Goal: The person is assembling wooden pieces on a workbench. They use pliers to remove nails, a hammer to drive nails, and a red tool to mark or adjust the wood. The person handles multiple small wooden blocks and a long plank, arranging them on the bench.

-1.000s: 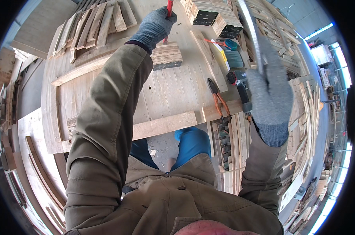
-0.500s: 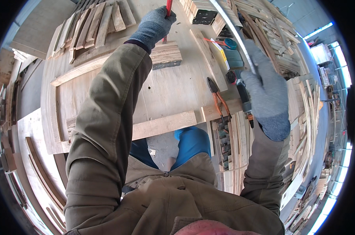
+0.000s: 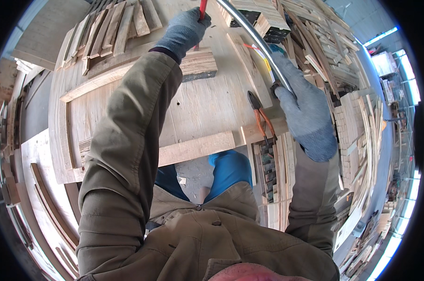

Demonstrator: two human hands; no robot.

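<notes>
Near edge of desk (image 3: pixel 195 114): long plank (image 3: pixel 198 147) lying flat along it. Pliers (image 3: pixel 258 112) right of that, orange handles toward the person, tips away. Right hand (image 3: pixel 308 112), grey glove, to the right of the pliers, grasping the lower end of a silver bar (image 3: pixel 256 40) (bar slants up-left, far end cut off by the frame). Further in, wood block (image 3: pixel 200 65) with dark front edge on the desk. Left hand (image 3: pixel 186 30), also gloved, just beyond it, clenched around a red bar (image 3: pixel 203 8); can't tell if that touches the block. Farthest: slats (image 3: pixel 113 30) far left.
</notes>
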